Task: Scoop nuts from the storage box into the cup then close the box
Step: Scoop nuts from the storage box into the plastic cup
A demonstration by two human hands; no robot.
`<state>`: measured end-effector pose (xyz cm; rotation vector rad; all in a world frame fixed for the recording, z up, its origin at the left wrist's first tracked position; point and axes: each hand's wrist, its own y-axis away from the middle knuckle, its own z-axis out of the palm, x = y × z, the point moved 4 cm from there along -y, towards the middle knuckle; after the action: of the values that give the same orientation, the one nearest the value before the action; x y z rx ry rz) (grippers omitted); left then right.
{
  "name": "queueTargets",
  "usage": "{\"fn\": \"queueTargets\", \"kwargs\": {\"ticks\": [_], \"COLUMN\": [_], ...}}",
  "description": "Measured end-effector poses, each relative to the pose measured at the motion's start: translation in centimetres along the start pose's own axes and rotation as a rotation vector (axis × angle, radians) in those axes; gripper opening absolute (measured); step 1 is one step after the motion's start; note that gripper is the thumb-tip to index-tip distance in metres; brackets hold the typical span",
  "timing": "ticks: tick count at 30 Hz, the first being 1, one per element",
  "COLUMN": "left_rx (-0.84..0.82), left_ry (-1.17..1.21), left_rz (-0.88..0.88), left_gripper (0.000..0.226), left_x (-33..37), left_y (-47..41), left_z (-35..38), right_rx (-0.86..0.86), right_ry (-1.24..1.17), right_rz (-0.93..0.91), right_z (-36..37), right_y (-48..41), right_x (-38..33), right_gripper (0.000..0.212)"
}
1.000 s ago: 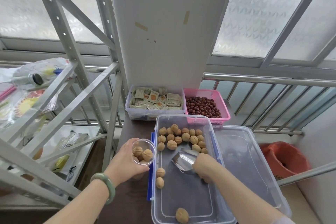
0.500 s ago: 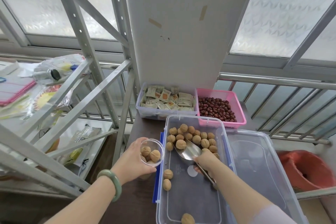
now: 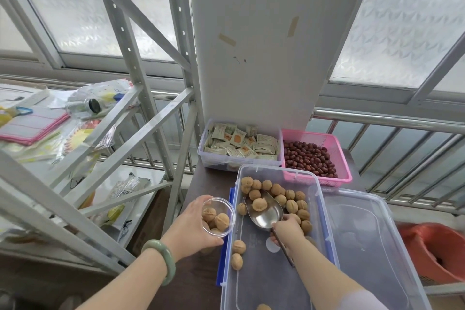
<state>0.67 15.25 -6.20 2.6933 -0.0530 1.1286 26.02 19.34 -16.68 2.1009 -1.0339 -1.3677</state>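
A clear storage box (image 3: 324, 214) with blue latches stands open on the dark table, with several walnuts (image 3: 292, 205) heaped at its far end and a few loose ones nearer me. My right hand (image 3: 286, 230) grips the handle of a metal scoop (image 3: 266, 211) inside the box; one walnut lies in the scoop's bowl. My left hand (image 3: 193, 226) holds a small clear cup (image 3: 219, 216) just left of the box, with a few walnuts in it. The box's clear lid (image 3: 372, 239) lies to the right.
Behind the box stand a clear tub of sachets (image 3: 239, 145) and a pink basket of red dates (image 3: 314, 156). A grey metal shelf frame (image 3: 141, 138) with bags stands at the left. A railing runs at the right, with a red bin (image 3: 432, 249) below.
My right hand has pushed the scoop forward into the walnut heap, and one walnut now lies in its bowl. The cup in my left hand has stayed beside the box. My head moved closer.
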Motion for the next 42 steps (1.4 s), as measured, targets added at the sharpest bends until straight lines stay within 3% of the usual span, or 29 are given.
{"fn": "queueTargets", "kwargs": {"ticks": [7, 17, 23, 30, 35, 42], "left_rx": [-0.004, 0.007, 0.003, 0.011, 0.014, 0.023], "left_ry": [0.003, -0.011, 0.032, 0.053, 0.064, 0.068], "left_rz": [0.002, 0.016, 0.032, 0.019, 0.024, 0.047], "left_gripper": [0.098, 0.097, 0.097, 0.099, 0.098, 0.097], "left_x": [0.0, -0.4, -0.4, -0.4, -0.6, -0.8], "left_y": [0.0, -0.3, -0.2, 0.0, 0.2, 0.3], "left_z": [0.1, 0.1, 0.1, 0.1, 0.2, 0.2], "right_rx": [-0.073, -0.061, -0.187, -0.138, -0.025, 0.019], "right_ry": [-0.086, 0.103, 0.152, 0.639, 1.026, 1.049], "right_rz": [-0.127, -0.233, -0.354, -0.602, -0.703, -0.735], "right_z": [-1.3, -5.1, -7.6, -7.0, -5.5, -5.6], "right_y": [2.2, 6.5, 11.3, 17.0, 18.0, 18.7], "right_x": [0.4, -2.1, -5.2, -8.9, -10.4, -10.8], "right_gripper": [0.036, 0.036, 0.029, 0.028, 0.046, 0.041]}}
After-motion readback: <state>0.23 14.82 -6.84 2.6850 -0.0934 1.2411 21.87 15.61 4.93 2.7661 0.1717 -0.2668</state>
